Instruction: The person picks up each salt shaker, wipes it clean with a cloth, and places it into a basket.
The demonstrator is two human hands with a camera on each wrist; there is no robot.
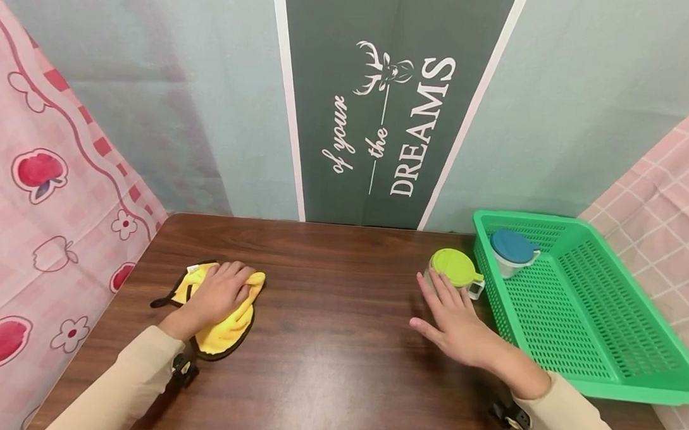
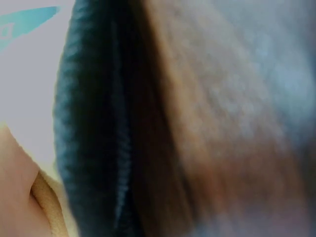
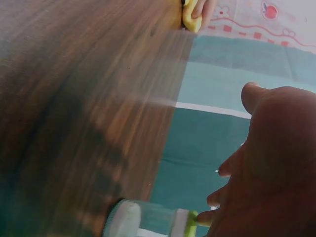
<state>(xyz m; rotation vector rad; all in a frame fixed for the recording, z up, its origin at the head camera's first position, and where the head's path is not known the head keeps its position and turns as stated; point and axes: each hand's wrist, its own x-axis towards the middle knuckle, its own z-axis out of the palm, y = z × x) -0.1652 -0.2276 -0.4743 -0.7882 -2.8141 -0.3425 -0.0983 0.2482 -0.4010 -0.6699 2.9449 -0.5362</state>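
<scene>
On the left of the table, my left hand [image 1: 223, 294] grips a yellow cloth [image 1: 226, 337] with black edging, a white tag and a black loop; the cloth bunches up around the fingers. In the left wrist view its black edging [image 2: 91, 123] fills much of the picture, blurred, with part of the hand [image 2: 17, 182] at lower left. My right hand [image 1: 457, 326] is spread, thumb apart, over a clear jar with a lime-green lid [image 1: 452, 267] and a handle. Fingertips overlap the jar's near side. The right wrist view shows the jar's clear wall [image 3: 153, 212] beside the fingertips.
A green plastic basket [image 1: 606, 376] stands on the right, close beside the jar. Inside its far left corner sits a similar container with a blue lid [image 1: 512, 246]. The brown table [image 1: 329, 341] ends at a printed curtain [image 1: 240, 110] behind; pink cloths hang at both sides.
</scene>
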